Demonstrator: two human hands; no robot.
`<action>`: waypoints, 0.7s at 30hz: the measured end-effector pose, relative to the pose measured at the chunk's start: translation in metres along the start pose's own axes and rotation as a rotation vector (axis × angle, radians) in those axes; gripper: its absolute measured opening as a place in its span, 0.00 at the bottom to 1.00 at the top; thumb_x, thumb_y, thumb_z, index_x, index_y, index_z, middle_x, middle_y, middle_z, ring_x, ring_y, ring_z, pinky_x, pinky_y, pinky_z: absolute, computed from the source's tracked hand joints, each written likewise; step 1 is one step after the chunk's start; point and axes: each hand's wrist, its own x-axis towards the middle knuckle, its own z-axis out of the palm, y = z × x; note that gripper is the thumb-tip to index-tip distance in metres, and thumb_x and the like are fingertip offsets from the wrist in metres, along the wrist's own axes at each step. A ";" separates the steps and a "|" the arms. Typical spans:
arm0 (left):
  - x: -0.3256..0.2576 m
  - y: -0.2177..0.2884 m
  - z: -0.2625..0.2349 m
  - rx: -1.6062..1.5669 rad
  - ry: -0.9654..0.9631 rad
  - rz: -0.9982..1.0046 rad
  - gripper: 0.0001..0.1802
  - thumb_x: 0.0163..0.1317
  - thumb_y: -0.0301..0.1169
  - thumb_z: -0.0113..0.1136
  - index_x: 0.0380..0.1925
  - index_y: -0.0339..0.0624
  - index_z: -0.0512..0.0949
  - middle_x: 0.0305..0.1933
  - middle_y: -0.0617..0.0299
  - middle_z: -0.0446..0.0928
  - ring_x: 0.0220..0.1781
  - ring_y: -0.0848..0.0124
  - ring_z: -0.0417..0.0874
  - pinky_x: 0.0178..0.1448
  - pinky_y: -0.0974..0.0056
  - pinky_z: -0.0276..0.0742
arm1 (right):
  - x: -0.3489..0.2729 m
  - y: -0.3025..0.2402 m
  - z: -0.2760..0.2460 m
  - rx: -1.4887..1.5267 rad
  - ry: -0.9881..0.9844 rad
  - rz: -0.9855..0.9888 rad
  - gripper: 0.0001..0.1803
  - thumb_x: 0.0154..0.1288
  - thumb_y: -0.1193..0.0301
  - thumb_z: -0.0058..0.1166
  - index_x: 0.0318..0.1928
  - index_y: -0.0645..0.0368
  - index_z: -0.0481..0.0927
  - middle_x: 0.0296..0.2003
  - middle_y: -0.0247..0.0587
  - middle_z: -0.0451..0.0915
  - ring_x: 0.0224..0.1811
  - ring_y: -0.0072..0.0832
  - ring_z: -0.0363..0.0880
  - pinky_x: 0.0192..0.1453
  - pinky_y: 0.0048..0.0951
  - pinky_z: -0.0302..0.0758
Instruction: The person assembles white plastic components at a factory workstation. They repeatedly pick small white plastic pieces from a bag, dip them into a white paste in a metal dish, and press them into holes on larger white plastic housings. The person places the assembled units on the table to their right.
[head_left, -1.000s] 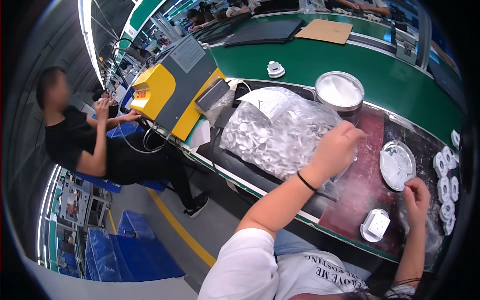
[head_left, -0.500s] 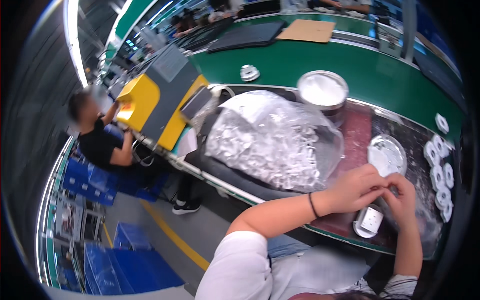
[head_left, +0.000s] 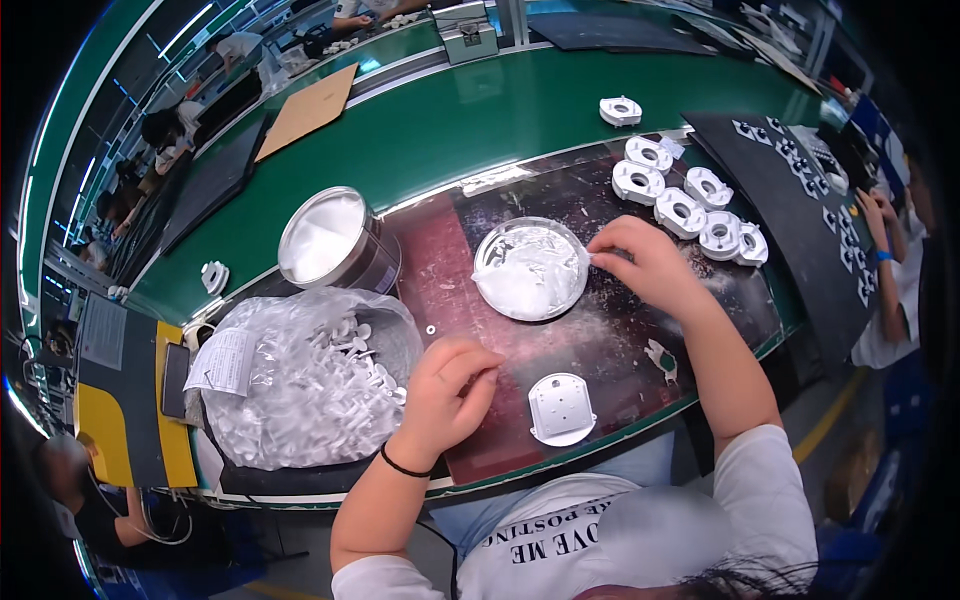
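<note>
Meeting right edge of dish (head_left: pixel 540 316): right hand (head_left: pixel 648 262)

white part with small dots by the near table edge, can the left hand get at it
Likely yes: the left hand is just left of the white part, with only red tabletop showing between, though whether it holds something small is unclear.

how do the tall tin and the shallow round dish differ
Depth: the tin has a tall outer wall, while the dish is low and shallow.
Contents: the white material in the tin looks mostly smooth, while that in the dish is patchy, with grey showing through.
Hands: the right hand has its fingertips at the rim of the dish, while neither hand is at the tin.
Shared: both are round and open-topped.
</note>
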 end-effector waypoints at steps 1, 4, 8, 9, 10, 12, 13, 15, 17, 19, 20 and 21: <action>-0.001 0.000 0.000 -0.001 -0.002 -0.006 0.10 0.47 0.20 0.60 0.33 0.39 0.78 0.33 0.56 0.75 0.35 0.59 0.76 0.39 0.61 0.73 | 0.000 0.006 0.006 -0.043 0.007 -0.018 0.08 0.57 0.71 0.57 0.37 0.60 0.80 0.33 0.40 0.77 0.38 0.36 0.76 0.43 0.32 0.73; -0.001 -0.002 -0.001 -0.005 -0.011 -0.016 0.10 0.47 0.20 0.60 0.32 0.39 0.78 0.33 0.56 0.75 0.35 0.59 0.76 0.40 0.61 0.73 | 0.000 0.012 0.016 -0.161 0.037 -0.105 0.08 0.56 0.71 0.57 0.36 0.59 0.81 0.34 0.41 0.77 0.40 0.39 0.76 0.45 0.35 0.73; -0.002 -0.001 -0.002 0.011 -0.035 -0.015 0.10 0.46 0.20 0.59 0.32 0.39 0.78 0.33 0.56 0.76 0.35 0.59 0.76 0.40 0.60 0.73 | 0.001 0.007 0.025 -0.225 0.022 -0.195 0.07 0.55 0.73 0.55 0.35 0.59 0.81 0.33 0.41 0.77 0.42 0.39 0.75 0.48 0.37 0.72; -0.001 -0.001 -0.002 0.016 -0.038 -0.010 0.10 0.46 0.20 0.59 0.32 0.40 0.78 0.33 0.56 0.76 0.35 0.59 0.76 0.40 0.60 0.73 | 0.000 0.008 0.027 -0.246 0.023 -0.208 0.08 0.54 0.74 0.55 0.36 0.59 0.81 0.32 0.41 0.78 0.42 0.39 0.75 0.48 0.37 0.72; -0.001 -0.001 -0.002 0.015 -0.042 -0.009 0.10 0.46 0.20 0.59 0.32 0.40 0.78 0.33 0.56 0.76 0.35 0.59 0.76 0.39 0.60 0.73 | 0.000 0.008 0.028 -0.267 0.023 -0.219 0.08 0.54 0.74 0.54 0.36 0.59 0.81 0.32 0.41 0.78 0.42 0.39 0.74 0.48 0.37 0.72; -0.002 -0.002 -0.001 0.012 -0.054 -0.009 0.10 0.46 0.21 0.59 0.32 0.40 0.78 0.32 0.56 0.76 0.34 0.59 0.76 0.39 0.60 0.72 | 0.000 0.005 0.027 -0.307 0.028 -0.232 0.08 0.53 0.75 0.54 0.35 0.59 0.81 0.32 0.40 0.78 0.41 0.38 0.74 0.48 0.37 0.72; -0.002 -0.002 -0.001 0.012 -0.061 -0.009 0.10 0.46 0.21 0.59 0.32 0.40 0.78 0.32 0.56 0.76 0.34 0.59 0.76 0.39 0.60 0.72 | 0.000 0.004 0.027 -0.327 0.030 -0.238 0.08 0.53 0.76 0.54 0.35 0.58 0.81 0.32 0.40 0.78 0.41 0.37 0.74 0.48 0.37 0.72; -0.001 -0.001 -0.002 0.011 -0.076 -0.004 0.11 0.45 0.21 0.59 0.32 0.40 0.78 0.31 0.57 0.76 0.33 0.58 0.76 0.38 0.60 0.72 | 0.000 0.004 0.028 -0.370 0.031 -0.238 0.08 0.52 0.76 0.54 0.34 0.58 0.82 0.32 0.38 0.78 0.41 0.36 0.74 0.48 0.36 0.71; -0.001 0.000 -0.001 0.015 -0.078 -0.004 0.11 0.45 0.21 0.59 0.32 0.40 0.78 0.31 0.57 0.76 0.33 0.58 0.76 0.38 0.60 0.72 | 0.000 0.004 0.028 -0.396 0.033 -0.249 0.08 0.51 0.76 0.54 0.34 0.58 0.82 0.31 0.37 0.78 0.41 0.35 0.74 0.48 0.35 0.71; -0.001 0.002 -0.001 0.021 -0.083 -0.005 0.11 0.45 0.21 0.59 0.32 0.40 0.78 0.31 0.57 0.76 0.32 0.58 0.76 0.38 0.60 0.72 | 0.000 0.004 0.029 -0.405 0.039 -0.270 0.08 0.51 0.76 0.54 0.33 0.57 0.82 0.31 0.36 0.78 0.41 0.35 0.73 0.48 0.35 0.71; -0.001 0.002 -0.001 0.021 -0.086 -0.003 0.11 0.45 0.21 0.59 0.32 0.40 0.78 0.31 0.57 0.76 0.32 0.58 0.76 0.37 0.60 0.72 | 0.000 0.004 0.029 -0.418 0.037 -0.272 0.08 0.50 0.76 0.54 0.33 0.57 0.82 0.31 0.36 0.78 0.41 0.34 0.73 0.48 0.34 0.70; -0.001 0.001 -0.001 0.021 -0.089 -0.001 0.11 0.45 0.21 0.59 0.32 0.40 0.78 0.31 0.57 0.76 0.32 0.58 0.76 0.37 0.60 0.72 | 0.000 0.005 0.029 -0.432 0.036 -0.273 0.08 0.50 0.77 0.54 0.33 0.57 0.82 0.31 0.35 0.78 0.42 0.34 0.73 0.48 0.34 0.70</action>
